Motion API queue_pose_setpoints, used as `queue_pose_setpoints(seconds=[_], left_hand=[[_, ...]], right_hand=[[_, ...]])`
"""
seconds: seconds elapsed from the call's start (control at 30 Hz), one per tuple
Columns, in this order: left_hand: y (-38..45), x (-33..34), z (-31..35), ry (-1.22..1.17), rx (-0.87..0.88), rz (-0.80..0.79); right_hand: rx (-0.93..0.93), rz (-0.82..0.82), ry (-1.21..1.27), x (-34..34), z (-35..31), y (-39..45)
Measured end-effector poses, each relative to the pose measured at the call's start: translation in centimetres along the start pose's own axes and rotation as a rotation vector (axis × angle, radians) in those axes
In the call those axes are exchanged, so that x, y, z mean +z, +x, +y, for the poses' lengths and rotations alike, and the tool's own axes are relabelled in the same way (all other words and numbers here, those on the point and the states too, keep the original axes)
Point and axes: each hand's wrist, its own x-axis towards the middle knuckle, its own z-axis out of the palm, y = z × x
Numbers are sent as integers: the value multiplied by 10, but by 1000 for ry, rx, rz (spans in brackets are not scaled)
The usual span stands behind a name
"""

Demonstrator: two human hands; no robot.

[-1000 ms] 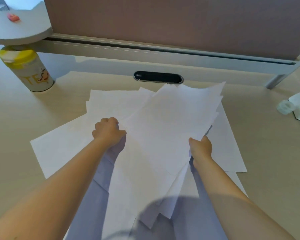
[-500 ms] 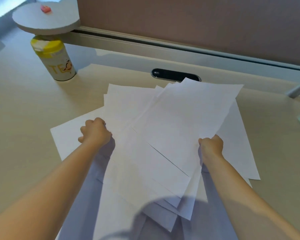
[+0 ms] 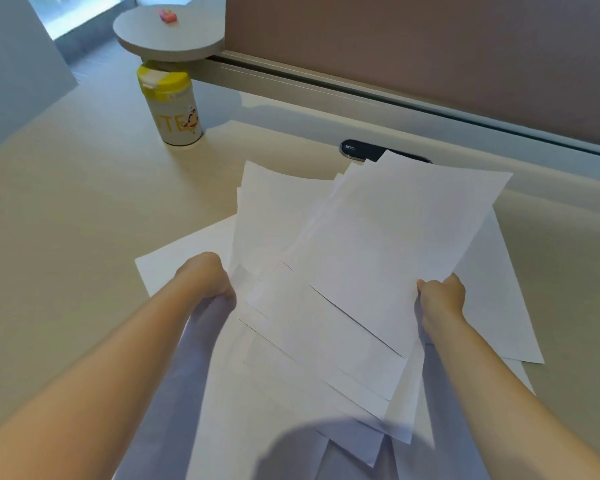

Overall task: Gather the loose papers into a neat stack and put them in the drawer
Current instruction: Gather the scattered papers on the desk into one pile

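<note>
I have my left hand (image 3: 207, 282) closed on the left edge of the papers (image 3: 354, 271) and my right hand (image 3: 442, 299) pinching their right edge, so the fanned bundle hangs between the two, its far end tilted up and its near end drooping toward me. More loose sheets (image 3: 492, 299) lie flat on the worktop (image 3: 66, 254) beneath and to either side, one poking out past my left hand, others spread beyond my right. These sheets are light and limp, I judge, and slick against each other; held by the edges alone they sag in the middle and the lower ones could slide out of the fan, so I'd rather grip both long sides firmly and tap the short edge down on the worktop to square them. Corners will crease if I squeeze too hard. The worktop is pale, smooth and bare around the papers, good for sliding the remaining sheets together. Toward its far left stands a yellow-lidded canister (image 3: 172, 105) under a round grey shelf (image 3: 168, 29), well apart from the sheets; a dark cable grommet (image 3: 355, 148) sits at the far edge, just behind the paper's raised end, below the brown partition (image 3: 430, 57). I cannot see any drawer from here.
</note>
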Motion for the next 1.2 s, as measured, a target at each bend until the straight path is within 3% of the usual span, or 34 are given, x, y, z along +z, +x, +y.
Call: queue_pose_setpoints(seconds=[0.17,0.3,0.5,0.8,0.9,0.97,1.03,1.13,1.2], left_hand=[[0,-11,-9,-45,-1,212],[4,-18,-8,-318,74,365],[27,-8,-1,-803,16,350],[46,-26,48,-1269,136,344],[47,-26,45,-1163,142,297],[48,-21,37,-1011,121,334],[44,-16,32,-941,64,308],[34,-15,33,-1006,23,185],[28,-13,32,-1030,38,158]], right_hand=[[8,27,34,-3,-5,6],[10,-13,78,-6,-6,12],[16,-186,52,7,0,15],[-133,-338,-10,45,0,22],[-205,-245,-346,55,-2,33],[-217,-232,-426,56,-8,34],[-205,-285,-368,60,-13,32],[-96,-415,-110,72,-15,18],[-68,-459,-89,83,-13,12]])
